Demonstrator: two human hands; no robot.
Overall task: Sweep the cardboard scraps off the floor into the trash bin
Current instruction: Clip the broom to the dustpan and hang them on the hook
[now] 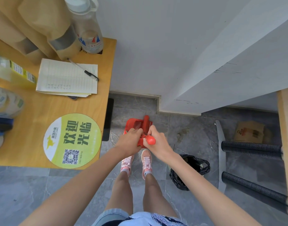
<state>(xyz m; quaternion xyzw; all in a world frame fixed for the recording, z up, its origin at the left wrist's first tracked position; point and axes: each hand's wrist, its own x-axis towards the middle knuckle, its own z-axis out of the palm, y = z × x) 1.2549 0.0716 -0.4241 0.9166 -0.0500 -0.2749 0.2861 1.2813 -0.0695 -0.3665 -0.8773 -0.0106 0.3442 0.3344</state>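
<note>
Left grip: my left hand (131, 141) is closed on the clip end of the red plastic dustpan (134, 125), which stands near the wall in front of my feet.
Right grip: my right hand (158, 142) is wrapped round the rounded red plastic top of the broom handle (150, 139); the broom seems clipped to the pan (I judge I am pulling the two apart).
Scraps: a flat brown cardboard piece with a printed label (250, 132) lies on the grey tiled floor (197, 144), well to my right, behind a grey metal rack (221, 154).
Bin: a black plastic trash bag (188, 172) sits open just right of my feet.
Worktop: yellow wooden, at my left, not involved.
Progress: nothing swept yet; tools only being readied, all sweeping and tipping left.
</note>
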